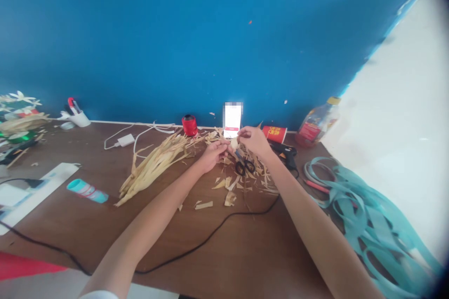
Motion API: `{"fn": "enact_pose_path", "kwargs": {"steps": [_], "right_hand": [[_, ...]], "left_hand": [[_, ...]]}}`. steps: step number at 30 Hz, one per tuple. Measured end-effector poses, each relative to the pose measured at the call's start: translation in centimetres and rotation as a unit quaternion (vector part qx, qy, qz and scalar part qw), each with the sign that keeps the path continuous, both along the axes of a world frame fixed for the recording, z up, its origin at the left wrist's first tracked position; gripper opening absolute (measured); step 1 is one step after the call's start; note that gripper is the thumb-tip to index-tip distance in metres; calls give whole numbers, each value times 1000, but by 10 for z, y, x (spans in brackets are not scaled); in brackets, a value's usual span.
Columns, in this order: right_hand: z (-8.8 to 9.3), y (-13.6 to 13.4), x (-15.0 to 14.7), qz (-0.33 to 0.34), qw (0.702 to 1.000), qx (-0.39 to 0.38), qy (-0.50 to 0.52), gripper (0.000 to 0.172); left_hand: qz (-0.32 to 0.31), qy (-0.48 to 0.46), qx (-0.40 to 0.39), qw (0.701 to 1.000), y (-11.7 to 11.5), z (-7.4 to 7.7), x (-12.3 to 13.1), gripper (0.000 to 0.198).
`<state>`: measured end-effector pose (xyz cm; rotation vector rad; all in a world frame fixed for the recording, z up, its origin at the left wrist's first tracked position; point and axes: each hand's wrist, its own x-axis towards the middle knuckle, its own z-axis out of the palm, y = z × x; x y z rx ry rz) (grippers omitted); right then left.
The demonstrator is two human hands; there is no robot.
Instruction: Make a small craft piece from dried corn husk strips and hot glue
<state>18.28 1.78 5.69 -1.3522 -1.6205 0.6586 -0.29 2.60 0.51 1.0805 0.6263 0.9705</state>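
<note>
One straw piece (234, 143), direction unclear, pinched between left hand (213, 156) and right hand (254, 142).

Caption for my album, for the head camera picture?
Left hand and right hand pinch a dried leaf strip above black scissors on a wooden desk.

Bare arms, two: left forearm (147, 229) and right forearm (315, 229) extended forward; left hand (213, 156) and right hand (254, 142) raised close together, fingers (242, 134) curled inward.

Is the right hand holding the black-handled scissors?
No, the black-handled scissors lie on the brown wooden table among pale fibre scraps, below and apart from the right hand.
</note>
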Motion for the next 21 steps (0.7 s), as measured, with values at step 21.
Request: {"fn": "enact_pose_path", "kwargs": {"steps": [21], "right_hand": [[3, -3, -4, 107, 976, -172, 82, 20]], "left_hand": [[0, -39, -9, 999, 1, -3, 0, 41]]}}
